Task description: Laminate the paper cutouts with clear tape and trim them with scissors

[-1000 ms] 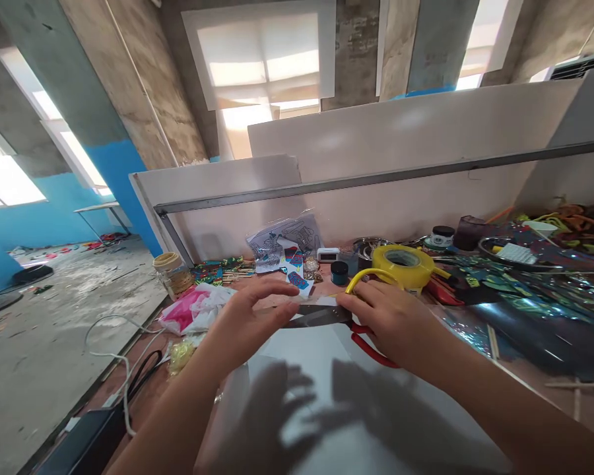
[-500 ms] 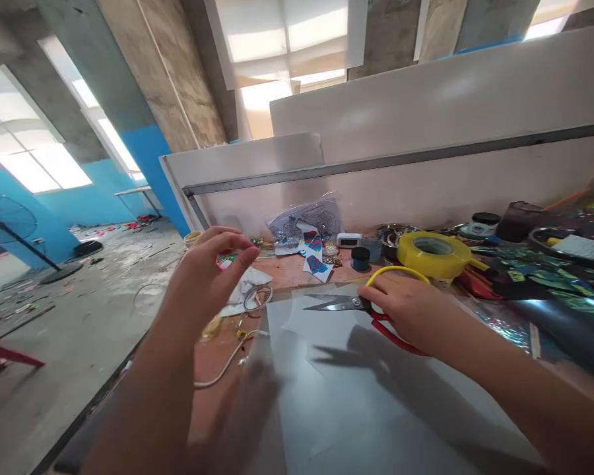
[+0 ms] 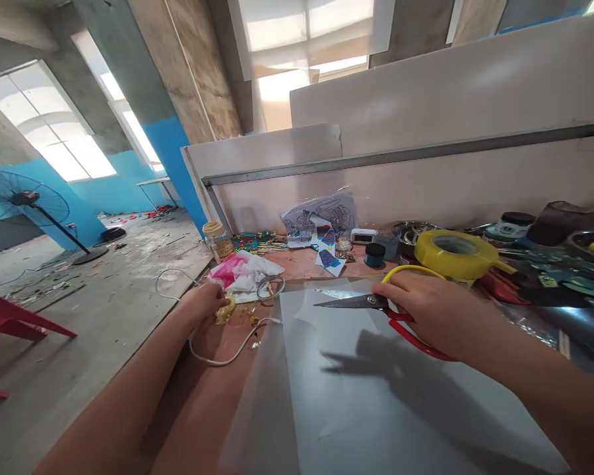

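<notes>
My right hand [image 3: 426, 300] grips a pair of scissors [image 3: 349, 301] with one yellow and one red handle loop. Its dark blades are slightly apart and point left, above a large pale sheet [image 3: 336, 409]. My left hand [image 3: 205, 309] is low at the table's left edge with its fingers curled together. Beside its fingertips lies a crumpled yellowish clear scrap [image 3: 226, 310]; what the fingers hold, if anything, is hidden. Just behind that hand are pink and white crumpled wraps [image 3: 250, 270]. A white cord [image 3: 222, 363] curves across the brown tabletop [image 3: 202, 409] nearby.
A big yellow tape roll [image 3: 455, 254] stands behind my right hand, with a small dark jar [image 3: 375, 254] to its left. Patterned paper cutouts [image 3: 329, 254] lie near the back panel. Dark shiny materials [image 3: 564, 297] crowd the right. A red chair [image 3: 20, 316] stands left.
My left hand has dropped from above the table to beside the yellowish scrap, its fingers curling in. The scissors stay in my right hand, blades slightly more apart. The view has shifted left.
</notes>
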A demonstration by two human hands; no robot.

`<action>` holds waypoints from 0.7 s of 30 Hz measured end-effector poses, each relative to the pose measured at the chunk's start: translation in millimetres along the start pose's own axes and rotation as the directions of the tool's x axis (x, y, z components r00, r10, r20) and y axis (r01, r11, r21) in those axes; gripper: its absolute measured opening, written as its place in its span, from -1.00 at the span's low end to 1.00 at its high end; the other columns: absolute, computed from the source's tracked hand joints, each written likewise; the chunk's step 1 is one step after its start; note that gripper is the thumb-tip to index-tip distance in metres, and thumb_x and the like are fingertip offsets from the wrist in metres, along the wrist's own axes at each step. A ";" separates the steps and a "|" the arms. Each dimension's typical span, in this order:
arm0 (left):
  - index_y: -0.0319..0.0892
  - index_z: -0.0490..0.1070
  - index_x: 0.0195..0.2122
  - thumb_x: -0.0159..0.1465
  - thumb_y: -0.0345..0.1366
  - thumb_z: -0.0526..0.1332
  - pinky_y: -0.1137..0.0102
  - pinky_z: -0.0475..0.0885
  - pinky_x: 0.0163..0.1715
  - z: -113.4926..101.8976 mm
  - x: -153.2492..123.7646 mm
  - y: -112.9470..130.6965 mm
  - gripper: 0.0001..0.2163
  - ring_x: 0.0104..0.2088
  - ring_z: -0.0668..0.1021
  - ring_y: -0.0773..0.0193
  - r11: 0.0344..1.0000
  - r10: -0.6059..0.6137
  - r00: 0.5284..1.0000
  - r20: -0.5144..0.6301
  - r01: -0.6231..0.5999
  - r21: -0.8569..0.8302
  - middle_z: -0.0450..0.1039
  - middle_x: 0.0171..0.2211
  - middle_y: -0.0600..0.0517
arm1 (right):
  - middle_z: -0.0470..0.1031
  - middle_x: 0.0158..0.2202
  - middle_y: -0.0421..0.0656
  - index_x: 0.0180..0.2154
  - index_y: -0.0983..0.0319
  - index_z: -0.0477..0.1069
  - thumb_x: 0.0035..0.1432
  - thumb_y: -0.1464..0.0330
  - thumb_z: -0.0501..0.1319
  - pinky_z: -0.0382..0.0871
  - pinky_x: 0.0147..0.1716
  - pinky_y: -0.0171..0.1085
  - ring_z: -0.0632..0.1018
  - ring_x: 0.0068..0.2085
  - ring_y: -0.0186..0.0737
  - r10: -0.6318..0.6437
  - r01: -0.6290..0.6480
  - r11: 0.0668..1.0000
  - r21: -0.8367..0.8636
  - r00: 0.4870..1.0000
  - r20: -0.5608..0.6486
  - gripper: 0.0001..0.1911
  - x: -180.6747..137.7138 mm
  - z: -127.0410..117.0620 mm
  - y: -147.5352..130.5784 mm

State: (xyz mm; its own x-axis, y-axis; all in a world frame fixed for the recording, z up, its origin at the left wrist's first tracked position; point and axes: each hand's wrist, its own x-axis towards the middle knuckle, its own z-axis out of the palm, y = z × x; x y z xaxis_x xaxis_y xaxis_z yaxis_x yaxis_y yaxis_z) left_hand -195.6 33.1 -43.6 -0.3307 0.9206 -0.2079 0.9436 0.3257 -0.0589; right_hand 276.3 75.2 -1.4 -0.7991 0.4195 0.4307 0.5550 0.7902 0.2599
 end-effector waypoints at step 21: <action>-0.05 0.49 0.03 0.44 0.00 0.02 0.22 0.45 -0.11 -60.6 -75.5 110.5 -0.63 -0.08 0.62 0.02 0.956 0.282 0.913 -0.294 -0.294 0.003 0.59 0.00 -0.08 | 0.67 -0.12 -0.11 0.04 0.19 0.50 0.22 0.36 0.25 0.53 -0.24 -0.22 0.66 -0.20 -0.07 0.346 -0.311 0.483 0.818 0.926 0.147 -0.66 2.9 -33.4 -6.6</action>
State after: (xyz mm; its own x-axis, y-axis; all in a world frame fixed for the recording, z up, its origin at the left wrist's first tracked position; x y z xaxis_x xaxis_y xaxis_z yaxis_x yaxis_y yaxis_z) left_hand -67.2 12.7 24.7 -0.0404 0.9959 0.0805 0.9992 0.0403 0.0023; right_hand 278.0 56.3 26.9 -0.5822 0.7282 0.3616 0.3273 0.6171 -0.7156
